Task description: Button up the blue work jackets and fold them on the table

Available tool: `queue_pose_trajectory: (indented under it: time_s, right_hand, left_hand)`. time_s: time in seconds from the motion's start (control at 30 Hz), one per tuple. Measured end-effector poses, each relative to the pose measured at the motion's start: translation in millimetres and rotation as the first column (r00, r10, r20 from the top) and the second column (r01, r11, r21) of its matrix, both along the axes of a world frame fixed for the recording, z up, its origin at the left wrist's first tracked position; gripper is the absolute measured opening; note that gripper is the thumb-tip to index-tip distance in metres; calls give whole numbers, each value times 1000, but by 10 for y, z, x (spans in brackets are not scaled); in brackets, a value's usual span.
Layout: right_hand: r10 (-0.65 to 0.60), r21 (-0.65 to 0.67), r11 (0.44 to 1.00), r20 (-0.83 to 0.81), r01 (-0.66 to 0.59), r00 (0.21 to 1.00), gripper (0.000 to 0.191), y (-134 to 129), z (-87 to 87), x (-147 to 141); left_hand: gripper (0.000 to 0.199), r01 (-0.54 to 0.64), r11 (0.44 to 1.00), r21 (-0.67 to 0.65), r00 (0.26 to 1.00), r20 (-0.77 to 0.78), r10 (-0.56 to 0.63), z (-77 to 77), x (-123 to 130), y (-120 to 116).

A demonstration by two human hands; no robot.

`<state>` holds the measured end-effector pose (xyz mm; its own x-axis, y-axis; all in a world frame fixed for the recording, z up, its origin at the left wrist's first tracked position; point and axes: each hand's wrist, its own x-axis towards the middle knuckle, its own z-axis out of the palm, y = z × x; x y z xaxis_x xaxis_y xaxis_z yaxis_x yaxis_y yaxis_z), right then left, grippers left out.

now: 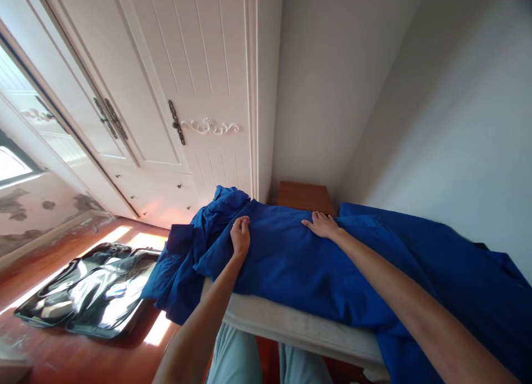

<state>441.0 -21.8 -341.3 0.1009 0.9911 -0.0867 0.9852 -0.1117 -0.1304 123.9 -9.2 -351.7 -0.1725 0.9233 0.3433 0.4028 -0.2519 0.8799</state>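
Observation:
A large blue garment [282,254] lies spread over a pale, padded board [286,317] in front of my legs. On the left its cloth bunches up and hangs over the board's end, while more of it stretches off to the right. My left hand [240,237] is closed, its fingers curled at a fold near the bunched part, apparently gripping the cloth. Flat on the far edge of the garment rests my right hand [322,225], fingers stretched out. The garment's exact kind cannot be told from its folds.
An open suitcase [70,320] with dark lining lies on the reddish wooden floor [54,362] to the left. A white wardrobe [211,168] with dark metal handles stands behind the board. Beside it is a low brown wooden cabinet [305,195], with a pale wall [436,140] at right.

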Motion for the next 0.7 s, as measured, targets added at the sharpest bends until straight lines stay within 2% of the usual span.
queue_pose_trajectory:
  time_s: [0.1, 0.17, 0.23, 0.3, 0.4, 0.47, 0.5, 0.57, 0.63, 0.7]
  right_hand:
    - [171, 113, 982, -158, -154, 973, 86, 312, 132, -417]
    - [301, 144, 952, -261, -271, 917, 83, 574, 189, -748]
    - [371, 117, 929, -318, -352, 872, 82, 844, 214, -1054]
    - [405, 92, 911, -382, -402, 831, 82, 1092, 210, -1291]
    - [399, 71, 905, -480, -419, 781, 81, 1380, 165, -1496]
    - [374, 56, 910, -541, -411, 753, 78, 1508, 121, -1555]
    - [359, 44, 912, -571, -409, 738, 75, 1555, 99, -1570]
    - [325, 14, 913, -629, -407, 706, 66, 1625, 60, -1576]
    - [288, -20, 912, -681, -410, 673, 57, 1673, 31, -1560]
    - [252, -54, 906, -727, -419, 639, 51, 1706, 8, -1533]
  left_hand:
    - [32, -48, 998, 30, 978, 204, 41, 153, -27, -319]
    - [28, -122, 993, -13, 928, 352, 118, 164, -71, -652]
    - [30, -233, 965, -121, 848, 461, 262, 57, -149, -1040]
    - [34, -296, 926, -236, 774, 508, 377, -145, -256, -1415]
    - [43, -353, 869, -347, 694, 526, 492, -454, -429, -1788]
    - [51, -334, 857, -391, 643, 571, 511, -535, -520, -1856]
    - [52, -303, 861, -409, 622, 599, 504, -522, -551, -1844]
    - [49, -193, 887, -420, 602, 663, 445, -404, -586, -1765]
    - [40, -56, 907, -418, 599, 712, 366, -223, -594, -1664]
    - [34, 53, 902, -429, 580, 748, 322, -59, -595, -1578]
